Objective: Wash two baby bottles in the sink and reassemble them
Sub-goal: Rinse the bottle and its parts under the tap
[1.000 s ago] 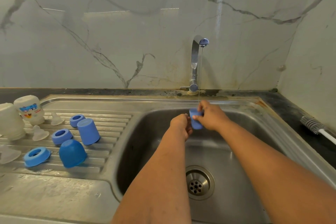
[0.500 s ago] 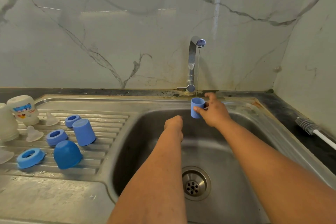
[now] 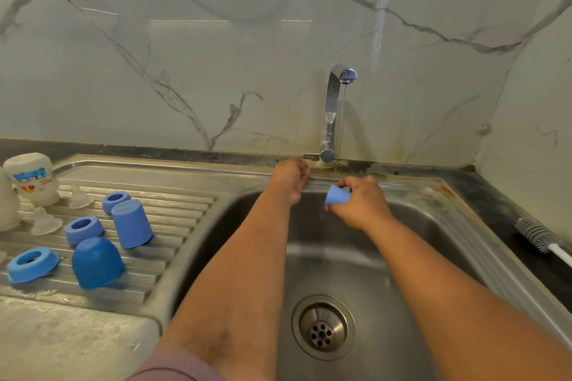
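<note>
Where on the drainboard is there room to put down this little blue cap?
The far strip of the drainboard, between the tall blue cap and the sink edge, is bare. So is the flat steel in front of the dark blue dome cap. The left side is crowded with rings, teats and bottles.

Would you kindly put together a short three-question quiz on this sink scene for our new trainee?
1. True or false: the right hand holds a small blue cap over the sink.
2. Where does the left hand reach? A) the drain B) the tap lever C) the bottle brush
3. Fill in: a thin stream runs from the ___.

Key: 1 true; 2 B; 3 faucet.
</note>
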`<state>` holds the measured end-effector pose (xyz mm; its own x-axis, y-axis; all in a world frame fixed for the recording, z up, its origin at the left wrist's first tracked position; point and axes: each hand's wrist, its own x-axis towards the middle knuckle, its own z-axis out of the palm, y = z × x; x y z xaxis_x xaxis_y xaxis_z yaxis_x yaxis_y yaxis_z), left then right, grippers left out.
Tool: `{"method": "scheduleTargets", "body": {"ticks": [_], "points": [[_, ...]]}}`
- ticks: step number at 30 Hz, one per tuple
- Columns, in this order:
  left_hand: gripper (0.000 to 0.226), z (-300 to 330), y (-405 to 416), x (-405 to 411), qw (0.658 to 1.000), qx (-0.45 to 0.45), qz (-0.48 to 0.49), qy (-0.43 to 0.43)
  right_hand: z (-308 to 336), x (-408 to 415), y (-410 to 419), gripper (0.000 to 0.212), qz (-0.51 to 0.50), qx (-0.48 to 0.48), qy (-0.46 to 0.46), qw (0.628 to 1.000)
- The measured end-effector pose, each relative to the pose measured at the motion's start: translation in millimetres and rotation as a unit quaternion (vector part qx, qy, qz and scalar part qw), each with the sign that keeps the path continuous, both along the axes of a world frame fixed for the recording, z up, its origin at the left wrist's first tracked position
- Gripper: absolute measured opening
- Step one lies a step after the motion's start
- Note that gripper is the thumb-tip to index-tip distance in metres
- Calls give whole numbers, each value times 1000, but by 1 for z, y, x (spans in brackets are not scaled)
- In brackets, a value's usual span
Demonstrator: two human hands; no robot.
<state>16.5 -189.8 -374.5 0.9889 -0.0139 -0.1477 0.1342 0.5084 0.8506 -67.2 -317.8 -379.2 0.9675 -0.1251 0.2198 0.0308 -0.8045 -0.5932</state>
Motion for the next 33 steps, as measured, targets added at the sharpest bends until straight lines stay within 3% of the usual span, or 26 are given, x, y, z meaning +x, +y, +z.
{"method": "scheduleTargets", "body": {"ticks": [2, 5, 7, 10, 12, 15, 17, 20, 22, 24, 26, 31, 32, 33], "points": [[39, 4, 1, 1, 999, -21, -20, -18, 2, 0, 6, 50, 2, -3, 6, 1000], [46, 12, -2, -7, 995, 53, -40, -72, 1, -1, 6, 54, 4, 8, 31, 999], [48, 24, -8, -12, 976, 159, -78, -128, 2, -1, 4, 54, -2, 8, 40, 999], [60, 32, -15, -12, 907, 356, -122, -187, 5, -3, -1, 52, -35, -15, 60, 997], [64, 30, -14, -12, 895, 397, -104, -177, 8, -4, -2, 49, -45, -67, 96, 992], [48, 22, -3, -15, 890, 439, -32, -123, 5, -6, -7, 44, -30, -148, 122, 981], [37, 22, 5, -21, 839, 533, -35, -105, 3, -9, -11, 46, -22, -161, 139, 977], [35, 27, 7, -57, 715, 683, -89, -120, 7, -27, -17, 45, -21, -109, 149, 983], [34, 23, 3, -86, 678, 716, -92, -139, 11, -44, -23, 41, -41, -60, 135, 988], [29, 13, 9, -115, 681, 715, -68, -143, 17, -66, -30, 34, -67, -21, 111, 991], [22, 2, 22, -135, 714, 687, -46, -123, 29, -89, -36, 36, -92, 2, 75, 993], [26, -13, 44, -171, 826, 551, -2, -119, 42, -132, -35, 37, -83, 15, -236, 968], [28, -13, 43, -177, 842, 525, 7, -124, 33, -133, -36, 37, -54, 3, -204, 978], [29, -14, 41, -183, 849, 513, -1, -126, 24, -136, -32, 38, -25, -29, -84, 996]]}}
